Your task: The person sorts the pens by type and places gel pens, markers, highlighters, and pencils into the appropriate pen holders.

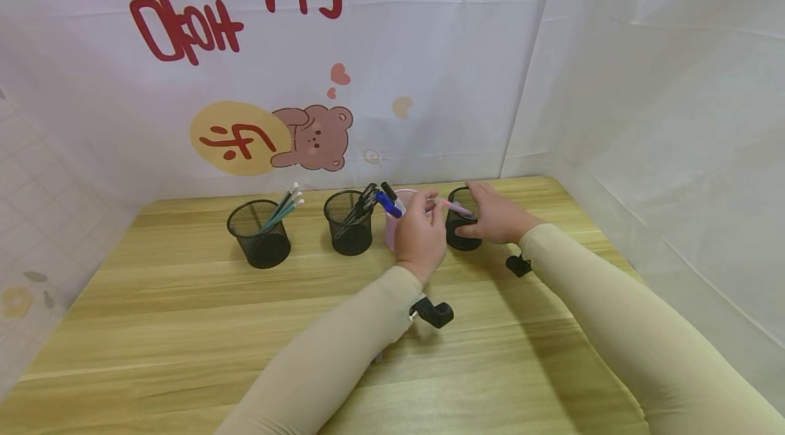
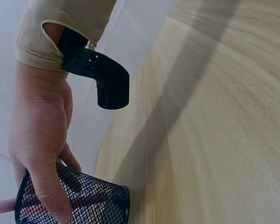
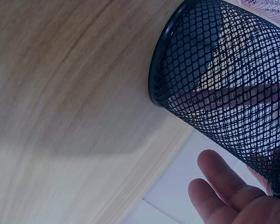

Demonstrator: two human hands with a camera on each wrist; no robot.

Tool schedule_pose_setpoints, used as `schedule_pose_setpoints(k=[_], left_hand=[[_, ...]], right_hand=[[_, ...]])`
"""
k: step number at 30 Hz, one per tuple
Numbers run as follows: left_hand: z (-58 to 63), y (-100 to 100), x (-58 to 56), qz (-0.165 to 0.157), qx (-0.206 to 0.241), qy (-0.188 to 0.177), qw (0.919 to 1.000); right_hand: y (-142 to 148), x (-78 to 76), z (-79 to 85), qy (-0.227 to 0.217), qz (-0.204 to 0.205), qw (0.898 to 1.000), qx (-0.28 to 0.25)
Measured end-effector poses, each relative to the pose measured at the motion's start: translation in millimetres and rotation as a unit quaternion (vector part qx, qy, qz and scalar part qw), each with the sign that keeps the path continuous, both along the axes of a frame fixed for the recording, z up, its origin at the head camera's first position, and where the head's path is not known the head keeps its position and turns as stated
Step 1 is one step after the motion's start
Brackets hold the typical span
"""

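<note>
At the far right of the row, my right hand (image 1: 499, 215) grips a black mesh pen holder (image 1: 461, 241) near its rim, with the thumb across the mesh in the left wrist view. My left hand (image 1: 422, 237) is just left of it, pinching the end of a pink pen (image 1: 456, 207). The pen reaches over the rim, and its barcoded barrel shows through the mesh inside the holder in the right wrist view. Partly behind my left hand stands a pink pen holder (image 1: 390, 234) with a blue marker (image 1: 388, 204) and a black-capped pen (image 1: 389, 190).
A black mesh holder (image 1: 351, 243) with black pens (image 1: 363, 206) stands left of the pink one. Farther left, another mesh holder (image 1: 268, 252) holds several pencils (image 1: 283, 212) with white ends. The wooden table (image 1: 184, 326) meets a printed curtain (image 1: 429, 80) behind.
</note>
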State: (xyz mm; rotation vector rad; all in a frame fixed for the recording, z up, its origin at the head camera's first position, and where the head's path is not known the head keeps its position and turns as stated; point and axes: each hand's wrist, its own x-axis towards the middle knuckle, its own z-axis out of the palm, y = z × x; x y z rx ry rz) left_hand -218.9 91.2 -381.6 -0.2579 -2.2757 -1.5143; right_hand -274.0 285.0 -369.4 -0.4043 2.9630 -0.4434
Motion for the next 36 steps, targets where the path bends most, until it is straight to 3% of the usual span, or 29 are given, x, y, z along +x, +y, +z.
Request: schedule_pose_setpoints(k=[12, 20, 29, 36], left_hand=[[-0.5, -1.1, 1.4, -0.001, -0.018, 0.01, 0.9998], [0.2, -7.9, 6.7, -0.031, -0.035, -0.007, 0.9989], [5.9, -30.5, 23.1, -0.085, -0.096, -0.019, 0.9915], [6.5, -56.8, 28.7, -0.107, -0.142, -0.027, 0.9837]], right_hand=[[-0.2, 1.8, 1.2, 0.002, 0.004, 1.0, -0.008], [-0.1, 1.4, 1.1, 0.002, 0.006, 1.0, -0.007], [0.7, -0.1, -0.7, -0.002, 0.008, 1.0, -0.017], [0.7, -0.5, -0.9, 0.004, 0.01, 1.0, -0.012]])
